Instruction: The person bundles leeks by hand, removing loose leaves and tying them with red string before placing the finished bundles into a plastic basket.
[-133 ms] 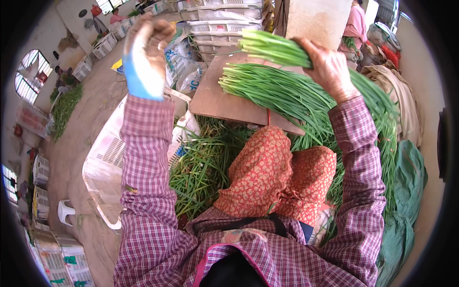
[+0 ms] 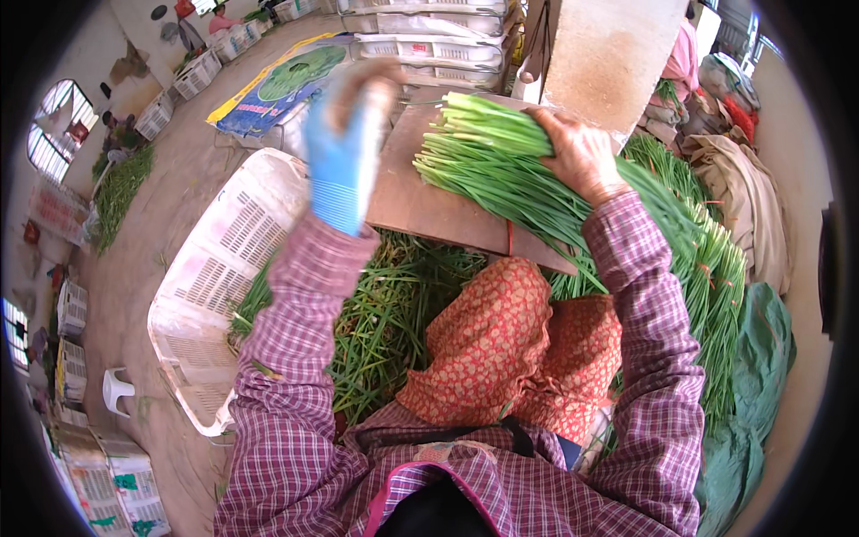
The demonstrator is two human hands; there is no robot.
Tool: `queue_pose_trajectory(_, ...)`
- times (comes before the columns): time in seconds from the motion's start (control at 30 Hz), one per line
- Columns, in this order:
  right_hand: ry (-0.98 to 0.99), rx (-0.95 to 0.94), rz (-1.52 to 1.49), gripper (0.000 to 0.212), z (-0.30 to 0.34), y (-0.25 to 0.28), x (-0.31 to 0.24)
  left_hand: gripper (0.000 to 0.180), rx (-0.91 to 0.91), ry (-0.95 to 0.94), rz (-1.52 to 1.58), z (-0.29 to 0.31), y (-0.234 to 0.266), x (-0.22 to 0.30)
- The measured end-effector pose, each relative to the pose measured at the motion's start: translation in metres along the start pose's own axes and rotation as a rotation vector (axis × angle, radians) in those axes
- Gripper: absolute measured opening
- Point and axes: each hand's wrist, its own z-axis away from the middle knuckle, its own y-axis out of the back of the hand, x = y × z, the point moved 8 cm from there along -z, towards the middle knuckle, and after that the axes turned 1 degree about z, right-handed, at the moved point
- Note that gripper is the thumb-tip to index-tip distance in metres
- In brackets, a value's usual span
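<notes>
So my right hand (image 2: 582, 152) has its fingers clamped on a bunch of chives (image 2: 501, 123), upper centre of the frame, over a bigger chive pile (image 2: 488, 172) on the brown counter (image 2: 403, 201). My left hand (image 2: 344, 143) is just a blur near top centre, can't tell if those fingers are apart or together. Tight spot: stacked crates (image 2: 425, 49) and a pillar (image 2: 608, 63) up top, green tarp (image 2: 752, 394) lower right, my left forearm (image 2: 300, 331) blocking part of a white basket (image 2: 237, 219) at left.
</notes>
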Motion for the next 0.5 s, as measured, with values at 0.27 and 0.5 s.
queue_pose_trajectory(0.27,-0.039,-0.178,-0.166,0.061,-0.029,-0.091,-0.015,0.030,-0.328,-0.130,-0.746,0.027,-0.125,-0.125)
queue_pose_trajectory(0.5,0.025,-0.177,-0.120,0.080,-0.007,-0.104,0.002,0.027,-0.421,-0.035,-0.957,0.049,-0.135,-0.184)
